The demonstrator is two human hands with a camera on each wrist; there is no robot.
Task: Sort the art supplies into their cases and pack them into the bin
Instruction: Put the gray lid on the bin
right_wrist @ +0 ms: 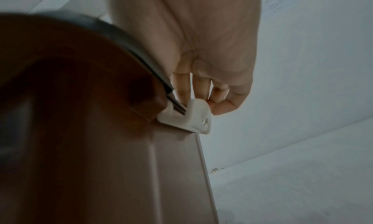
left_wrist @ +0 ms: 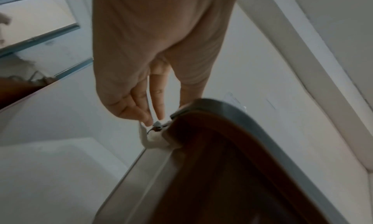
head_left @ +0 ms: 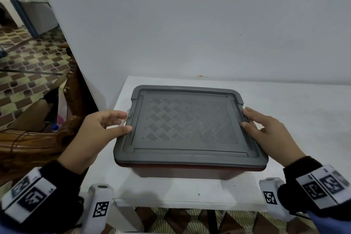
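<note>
A brown bin (head_left: 180, 171) with a grey patterned lid (head_left: 190, 125) on top stands in the middle of the white table (head_left: 294, 119). No art supplies or cases are in sight. My left hand (head_left: 106, 125) is at the lid's left edge, thumb lying on the rim. In the left wrist view its straight fingers (left_wrist: 159, 103) touch the white side latch (left_wrist: 153, 140). My right hand (head_left: 266, 131) rests on the lid's right edge, thumb on the rim. In the right wrist view its fingers (right_wrist: 199, 87) press on the white latch (right_wrist: 193, 115) of that side.
A pale wall (head_left: 190, 24) rises just behind the table. Carved wooden furniture (head_left: 34, 138) stands close on the left, with tiled floor (head_left: 28, 59) beyond it. The table's front edge (head_left: 190, 205) lies just below the bin.
</note>
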